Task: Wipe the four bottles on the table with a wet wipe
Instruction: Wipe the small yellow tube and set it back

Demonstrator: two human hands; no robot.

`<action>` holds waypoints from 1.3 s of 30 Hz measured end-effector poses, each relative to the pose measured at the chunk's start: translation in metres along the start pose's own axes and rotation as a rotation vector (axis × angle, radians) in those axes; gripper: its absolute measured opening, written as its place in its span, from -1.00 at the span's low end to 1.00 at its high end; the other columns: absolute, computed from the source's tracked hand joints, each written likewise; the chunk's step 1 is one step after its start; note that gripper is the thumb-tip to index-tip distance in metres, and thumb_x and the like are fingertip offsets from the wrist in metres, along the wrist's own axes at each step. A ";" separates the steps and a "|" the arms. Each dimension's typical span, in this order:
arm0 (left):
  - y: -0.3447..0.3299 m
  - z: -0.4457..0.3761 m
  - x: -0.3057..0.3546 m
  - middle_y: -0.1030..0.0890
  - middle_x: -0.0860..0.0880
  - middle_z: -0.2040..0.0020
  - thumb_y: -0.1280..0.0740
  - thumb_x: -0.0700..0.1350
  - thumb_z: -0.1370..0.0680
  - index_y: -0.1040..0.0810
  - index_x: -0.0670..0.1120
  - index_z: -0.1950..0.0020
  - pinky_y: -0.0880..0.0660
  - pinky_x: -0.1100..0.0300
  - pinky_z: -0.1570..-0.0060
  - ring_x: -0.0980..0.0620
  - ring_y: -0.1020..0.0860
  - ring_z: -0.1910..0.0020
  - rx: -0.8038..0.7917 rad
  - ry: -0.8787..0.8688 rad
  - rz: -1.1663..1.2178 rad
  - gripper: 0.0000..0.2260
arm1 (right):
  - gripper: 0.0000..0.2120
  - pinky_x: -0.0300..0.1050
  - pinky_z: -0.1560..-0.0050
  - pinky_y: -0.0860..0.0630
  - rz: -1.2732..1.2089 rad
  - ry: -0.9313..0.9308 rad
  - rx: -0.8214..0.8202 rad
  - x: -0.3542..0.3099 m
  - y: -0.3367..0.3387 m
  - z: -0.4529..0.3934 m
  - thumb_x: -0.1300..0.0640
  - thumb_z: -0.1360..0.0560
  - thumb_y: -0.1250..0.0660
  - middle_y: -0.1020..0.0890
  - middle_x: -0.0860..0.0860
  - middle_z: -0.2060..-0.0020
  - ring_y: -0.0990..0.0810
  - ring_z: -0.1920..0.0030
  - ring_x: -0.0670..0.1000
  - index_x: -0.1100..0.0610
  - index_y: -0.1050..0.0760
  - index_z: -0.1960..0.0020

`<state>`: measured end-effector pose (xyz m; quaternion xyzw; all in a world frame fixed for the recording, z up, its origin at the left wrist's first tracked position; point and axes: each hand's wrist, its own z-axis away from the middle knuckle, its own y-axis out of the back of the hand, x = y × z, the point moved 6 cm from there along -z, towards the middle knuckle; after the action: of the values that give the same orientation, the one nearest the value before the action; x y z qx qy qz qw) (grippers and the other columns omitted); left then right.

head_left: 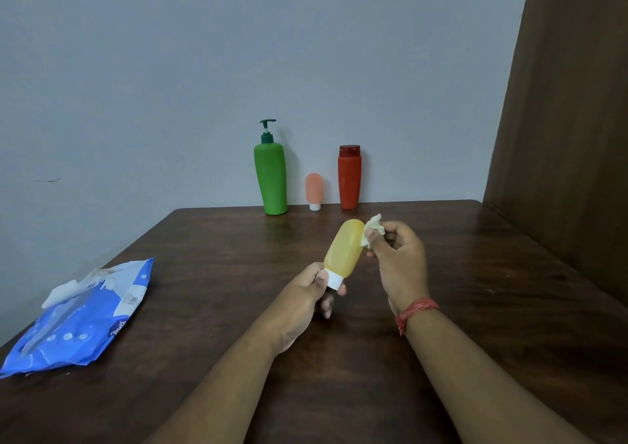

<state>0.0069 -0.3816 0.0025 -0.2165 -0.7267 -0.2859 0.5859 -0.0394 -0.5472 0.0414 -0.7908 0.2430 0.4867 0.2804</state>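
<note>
While the yellow bottle point(344, 249) is held clear of the table point(475, 273), tilted with its white cap point(333, 280) lowest, the left hand point(307, 299) pinches that cap between thumb and fingers. Against the bottle's upper right side, the right hand point(399, 262) pinches a crumpled wipe point(373, 228) in its fingertips, the wad touching the rounded top end. A red thread band point(416, 309) sits on the right wrist. Beyond both hands, at the table's far edge against the wall, stand the green pump bottle point(271, 178), a small pink bottle point(314, 190) on its cap, and the red bottle point(349, 178), upright and apart from one another. Well to the left of the left hand lies the blue wipe pack point(88, 318), flap open, a white wipe point(64, 292) protruding. Judgement: wiping of the yellow bottle is in hand; whether the three standing bottles are done cannot be told. The next move calls for drawing the wipe down the body while the left hand turns the bottle by its cap, keeping that grip firm on a damp, slippery surface.
</note>
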 end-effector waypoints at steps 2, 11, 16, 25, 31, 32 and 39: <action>0.002 0.001 -0.001 -0.57 0.00 0.11 -0.01 -0.08 -0.76 -0.46 -0.21 -0.20 -0.39 0.12 0.16 0.09 -0.34 0.32 0.024 0.013 0.046 -0.70 | -0.93 -0.21 0.25 -0.57 0.040 -0.008 -0.056 0.003 -0.003 0.001 0.22 -0.55 -0.38 -0.68 0.02 0.24 -0.59 0.32 -0.08 0.11 -0.57 0.11; 0.010 0.000 -0.002 -0.59 -0.13 0.09 -0.06 -0.17 -0.74 -0.45 -0.35 -0.27 -0.42 0.15 0.30 0.04 -0.37 0.35 0.088 0.066 0.469 -0.70 | -0.90 -0.13 0.22 -0.51 -0.054 -0.184 -0.354 0.019 -0.028 0.016 0.27 -0.54 -0.39 -0.63 0.12 0.33 -0.56 0.33 0.04 0.22 -0.54 0.15; 0.012 -0.005 -0.007 -0.52 -0.11 0.14 -0.08 -0.21 -0.73 -0.52 -0.30 -0.20 -0.53 0.16 0.24 0.06 -0.48 0.25 0.173 0.104 0.527 -0.74 | -0.85 -0.26 0.34 -0.48 -0.009 -0.190 -0.422 0.019 -0.031 0.022 0.28 -0.53 -0.40 -0.62 0.12 0.33 -0.54 0.35 0.01 0.19 -0.51 0.20; 0.020 -0.004 -0.005 -0.57 -0.06 0.25 -0.25 -0.05 -0.68 -0.58 -0.26 -0.13 -0.56 0.12 0.22 0.09 -0.53 0.30 0.310 0.036 0.294 -0.72 | -0.87 -0.22 0.31 -0.52 0.010 -0.195 -0.507 0.021 -0.039 0.029 0.26 -0.54 -0.38 -0.62 0.12 0.32 -0.55 0.34 -0.01 0.35 -0.53 0.09; 0.022 -0.002 -0.002 -0.57 -0.04 0.18 -0.45 -0.16 -0.55 -0.62 -0.17 -0.13 -0.59 0.14 0.20 0.12 -0.53 0.32 0.342 0.010 0.288 -0.82 | -0.87 -0.12 0.20 -0.53 -0.108 -0.273 -0.452 0.028 -0.036 0.026 0.26 -0.55 -0.38 -0.60 0.13 0.27 -0.54 0.29 0.00 0.36 -0.56 0.06; 0.023 -0.001 -0.001 -0.61 -0.01 0.19 -0.46 -0.16 -0.55 -0.63 -0.16 -0.13 -0.59 0.15 0.18 0.13 -0.56 0.30 0.349 0.003 0.321 -0.82 | -0.89 -0.12 0.18 -0.55 -0.154 -0.315 -0.456 0.030 -0.038 0.028 0.27 -0.56 -0.36 -0.60 0.14 0.25 -0.55 0.28 -0.01 0.32 -0.57 0.08; 0.028 -0.002 -0.003 -0.70 -0.09 -0.07 -0.50 0.07 -0.41 -0.64 -0.06 -0.17 -0.52 0.12 -0.20 0.03 -0.62 -0.07 0.345 -0.027 0.236 -0.61 | -0.87 -0.12 0.07 -0.62 -0.415 -0.608 -0.477 0.041 -0.052 0.041 0.38 -0.58 -0.26 -0.67 0.22 -0.02 -0.67 0.08 0.06 0.36 -0.54 -0.09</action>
<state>0.0272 -0.3618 0.0045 -0.2005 -0.7422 -0.0838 0.6340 -0.0149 -0.4858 0.0001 -0.6861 -0.1338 0.6734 0.2405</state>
